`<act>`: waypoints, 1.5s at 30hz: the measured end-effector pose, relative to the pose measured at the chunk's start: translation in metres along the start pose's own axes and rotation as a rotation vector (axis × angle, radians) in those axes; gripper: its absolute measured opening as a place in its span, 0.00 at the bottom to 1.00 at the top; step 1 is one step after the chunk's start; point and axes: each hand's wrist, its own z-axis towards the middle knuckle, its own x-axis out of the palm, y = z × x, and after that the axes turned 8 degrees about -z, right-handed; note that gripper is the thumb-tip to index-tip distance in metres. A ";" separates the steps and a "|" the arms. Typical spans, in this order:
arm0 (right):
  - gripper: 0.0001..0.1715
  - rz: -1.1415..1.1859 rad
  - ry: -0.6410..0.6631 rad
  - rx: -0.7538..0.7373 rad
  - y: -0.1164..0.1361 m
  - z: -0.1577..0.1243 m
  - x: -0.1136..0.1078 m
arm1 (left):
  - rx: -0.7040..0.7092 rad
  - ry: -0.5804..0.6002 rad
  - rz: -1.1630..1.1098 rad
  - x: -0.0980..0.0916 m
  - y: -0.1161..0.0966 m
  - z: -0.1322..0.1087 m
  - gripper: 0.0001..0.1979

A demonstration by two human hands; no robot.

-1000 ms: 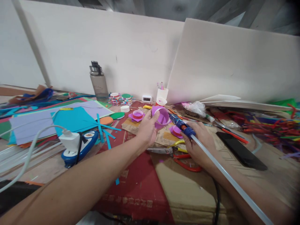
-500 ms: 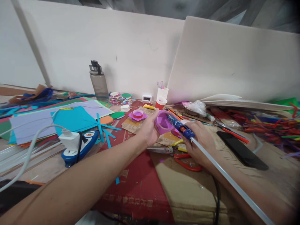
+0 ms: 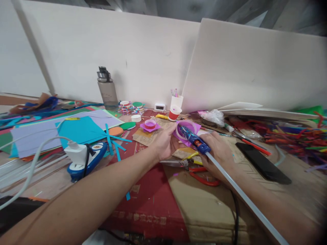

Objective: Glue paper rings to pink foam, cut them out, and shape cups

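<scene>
My left hand (image 3: 166, 144) is closed on the edge of a purple paper piece (image 3: 181, 135) that bears a pale ring. My right hand (image 3: 218, 149) is wrapped round a blue glue gun (image 3: 201, 144), with a long white glue stick (image 3: 237, 189) running out of its back. The gun's front end lies over the inside of the ring; its tip is hard to make out. Below the hands, scissors with red handles (image 3: 204, 182) and yellow-handled pliers (image 3: 191, 156) rest on the cardboard. A smaller purple piece with a red-sided ring (image 3: 150, 125) sits farther left.
A black phone (image 3: 260, 163) lies at the right, near coloured strips (image 3: 293, 136). Paper cups (image 3: 174, 113) and a small clock (image 3: 159, 107) stand behind. Left are a bottle (image 3: 107, 92), blue paper sheets (image 3: 80, 132) and a blue power strip (image 3: 88, 163) with cables.
The purple piece and its ring have shifted slightly right and turned in my left hand, showing more of the paper's corner. The glue gun's front still lies over the ring.
</scene>
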 end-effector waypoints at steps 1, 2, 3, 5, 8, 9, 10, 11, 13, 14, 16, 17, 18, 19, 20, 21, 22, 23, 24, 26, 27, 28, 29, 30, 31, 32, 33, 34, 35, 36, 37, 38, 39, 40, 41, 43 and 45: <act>0.17 -0.019 -0.008 -0.008 0.000 0.000 0.000 | 0.021 -0.001 -0.002 -0.001 0.001 0.001 0.15; 0.17 -0.038 -0.015 -0.013 -0.001 -0.001 0.001 | 0.037 -0.002 -0.006 -0.001 0.001 0.001 0.15; 0.17 -0.056 -0.022 -0.010 -0.001 -0.001 0.001 | 0.050 -0.004 -0.010 -0.002 0.002 0.002 0.14; 0.19 -0.082 -0.023 0.021 -0.001 -0.001 0.001 | 0.064 -0.011 -0.013 -0.002 0.002 0.002 0.14; 0.17 -0.121 -0.004 0.083 -0.001 -0.002 0.000 | 0.095 -0.027 -0.033 -0.001 0.003 0.001 0.15; 0.16 -0.135 0.000 0.102 -0.001 -0.002 0.000 | 0.113 -0.036 -0.044 -0.001 0.003 0.001 0.15; 0.15 -0.145 0.001 0.115 -0.001 -0.002 0.000 | 0.132 -0.047 -0.053 0.000 0.004 0.001 0.16; 0.15 -0.152 0.000 0.125 0.000 -0.002 0.000 | 0.149 -0.059 -0.058 0.000 0.004 0.001 0.16; 0.15 -0.158 0.009 0.137 0.000 -0.002 0.000 | 0.182 -0.085 -0.051 0.001 0.004 0.002 0.17; 0.15 -0.161 0.017 0.139 0.000 -0.003 0.000 | 0.199 -0.101 -0.040 0.001 0.004 0.002 0.17; 0.15 -0.162 0.042 0.151 0.001 -0.004 0.000 | 0.245 -0.133 -0.013 0.002 0.004 0.002 0.16; 0.15 -0.159 0.055 0.163 0.001 -0.004 0.001 | 0.269 -0.146 -0.001 0.002 0.004 0.002 0.15; 0.14 -0.150 0.067 0.175 0.002 -0.004 0.002 | 0.290 -0.159 0.008 0.002 0.004 0.002 0.14; 0.14 -0.136 0.076 0.188 0.002 -0.004 0.002 | 0.308 -0.172 0.013 0.002 0.003 0.002 0.14; 0.13 -0.118 0.081 0.206 0.003 -0.004 0.003 | 0.320 -0.186 0.012 0.002 0.002 0.003 0.13; 0.12 -0.093 0.085 0.233 0.004 -0.004 0.003 | 0.327 -0.200 0.006 0.001 0.001 0.003 0.13; 0.11 -0.061 0.085 0.273 0.005 -0.003 0.003 | 0.328 -0.216 -0.002 0.001 0.000 0.003 0.13; 0.12 -0.022 0.086 0.321 0.006 -0.003 0.002 | 0.327 -0.231 -0.010 0.000 -0.001 0.004 0.13; 0.13 0.020 0.091 0.371 0.008 -0.002 0.002 | 0.324 -0.241 -0.017 -0.001 -0.002 0.004 0.13; 0.16 0.099 0.112 0.456 0.009 -0.001 -0.001 | 0.310 -0.255 -0.017 -0.002 -0.003 0.005 0.14; 0.17 0.131 0.127 0.482 0.010 0.000 -0.002 | 0.301 -0.259 -0.012 -0.002 -0.003 0.005 0.14; 0.17 0.150 0.139 0.495 0.010 0.000 -0.002 | 0.290 -0.261 -0.004 -0.003 -0.003 0.005 0.14; 0.16 0.160 0.148 0.497 0.009 0.000 -0.003 | 0.276 -0.260 0.007 -0.003 -0.002 0.005 0.14; 0.16 0.162 0.149 0.489 0.008 -0.001 -0.003 | 0.262 -0.255 0.021 -0.004 -0.001 0.006 0.14; 0.15 0.153 0.140 0.472 0.006 -0.001 -0.002 | 0.251 -0.245 0.038 -0.004 0.001 0.006 0.14; 0.14 0.137 0.126 0.448 0.004 -0.002 -0.001 | 0.245 -0.231 0.057 -0.005 0.003 0.006 0.14; 0.13 0.113 0.110 0.422 0.002 -0.002 0.001 | 0.244 -0.215 0.076 -0.005 0.005 0.006 0.14; 0.12 0.087 0.097 0.396 0.000 -0.003 0.002 | 0.252 -0.201 0.091 -0.004 0.007 0.005 0.14; 0.12 0.060 0.092 0.373 -0.001 -0.003 0.004 | 0.268 -0.192 0.103 -0.004 0.008 0.005 0.13; 0.12 0.034 0.095 0.351 -0.002 -0.003 0.004 | 0.286 -0.190 0.113 -0.003 0.009 0.005 0.13; 0.12 0.015 0.107 0.332 -0.003 -0.003 0.005 | 0.305 -0.195 0.120 -0.003 0.009 0.004 0.13; 0.11 0.002 0.127 0.315 -0.002 -0.003 0.005 | 0.324 -0.206 0.124 -0.003 0.008 0.004 0.13; 0.11 0.002 0.156 0.300 0.000 -0.002 0.004 | 0.343 -0.225 0.127 -0.003 0.007 0.005 0.13; 0.10 0.016 0.191 0.289 0.002 -0.002 0.003 | 0.355 -0.249 0.129 -0.003 0.006 0.005 0.12; 0.10 0.040 0.225 0.289 0.004 -0.001 0.001 | 0.361 -0.276 0.127 -0.004 0.004 0.006 0.12; 0.10 0.117 0.264 0.333 0.008 0.000 -0.001 | 0.364 -0.329 0.106 -0.006 0.000 0.009 0.12; 0.12 0.223 0.238 0.452 0.008 0.002 -0.003 | 0.347 -0.376 0.081 -0.008 -0.004 0.011 0.12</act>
